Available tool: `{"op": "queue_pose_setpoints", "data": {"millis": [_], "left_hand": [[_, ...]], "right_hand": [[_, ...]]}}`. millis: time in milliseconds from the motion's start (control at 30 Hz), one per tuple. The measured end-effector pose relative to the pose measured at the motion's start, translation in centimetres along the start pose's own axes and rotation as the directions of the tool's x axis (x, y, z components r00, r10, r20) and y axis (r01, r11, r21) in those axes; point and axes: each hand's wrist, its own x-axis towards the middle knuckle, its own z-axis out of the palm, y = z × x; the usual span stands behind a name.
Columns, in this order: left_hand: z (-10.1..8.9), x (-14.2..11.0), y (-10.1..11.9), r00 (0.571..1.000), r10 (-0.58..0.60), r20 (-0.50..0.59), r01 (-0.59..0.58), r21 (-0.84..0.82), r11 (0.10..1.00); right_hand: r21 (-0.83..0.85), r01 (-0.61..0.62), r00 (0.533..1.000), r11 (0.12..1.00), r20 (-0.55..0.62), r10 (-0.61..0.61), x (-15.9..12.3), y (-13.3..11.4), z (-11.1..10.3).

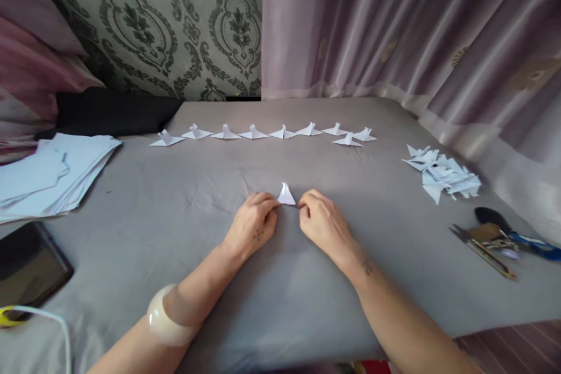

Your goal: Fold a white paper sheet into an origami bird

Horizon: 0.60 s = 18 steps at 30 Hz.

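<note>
Between my two hands stands a small white origami crane point(286, 195), low over the grey cloth. My left hand point(255, 223) pinches one of its side tips, with thumb and fingers pressed together. On the opposite side, my right hand point(325, 225) is closed the same way at the other tip. The fingers cover both tips of the paper. Farther back, several similar folded cranes point(253, 133) stand in a row with spread wings, and one point(349, 139) sits just in front of the row's right end.
A heap of white folded paper pieces point(447, 175) lies at right, behind scissors point(484, 252) and a blue-handled tool point(537, 244). Paper sheets point(83, 166), a dark tablet-like device point(33, 263) and a white cable point(65, 327) are at left. Curtains hang behind the right side.
</note>
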Motion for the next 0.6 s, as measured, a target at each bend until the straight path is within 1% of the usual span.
{"op": "queue_pose_setpoints", "data": {"millis": [33,100,133,200,333,433,533,600], "left_hand": [[-0.1,0.1,-0.2,0.998,-0.053,-0.023,0.052,-0.052,0.997],[-0.2,0.3,-0.4,0.986,-0.162,-0.035,0.156,-0.129,0.979],[-0.2,0.4,-0.4,0.979,-0.199,-0.032,0.192,-0.157,0.969],[-0.3,0.6,-0.4,0.973,-0.23,-0.024,0.221,-0.201,0.954],[-0.5,0.8,-0.1,0.972,-0.237,-0.008,0.228,-0.247,0.942],[-0.7,0.9,0.1,0.97,-0.241,0.019,0.238,-0.261,0.936],[-0.8,0.8,0.2,0.981,-0.191,0.034,0.193,-0.269,0.944],[-0.8,0.7,0.3,0.988,-0.147,0.05,0.155,-0.268,0.951]], "right_hand": [[0.03,-0.031,0.999,0.999,-0.023,0.032,0.2,0.1,0.0],[0.079,-0.044,0.997,0.996,-0.053,0.048,0.5,0.2,-0.1],[0.096,-0.03,0.998,0.995,-0.054,0.036,0.5,0.2,-0.2],[0.111,0.006,0.999,0.994,-0.038,-0.002,0.3,0.1,-0.4],[0.108,0.075,0.996,0.991,0.042,-0.08,-0.2,-0.2,-1.0],[0.067,0.107,0.989,0.992,0.094,-0.113,-0.5,-0.2,-1.3],[0.049,0.137,0.983,0.989,0.12,-0.142,-0.6,-0.2,-1.3],[0.058,0.137,0.983,0.989,0.115,-0.143,-0.7,-0.1,-1.2]]}}
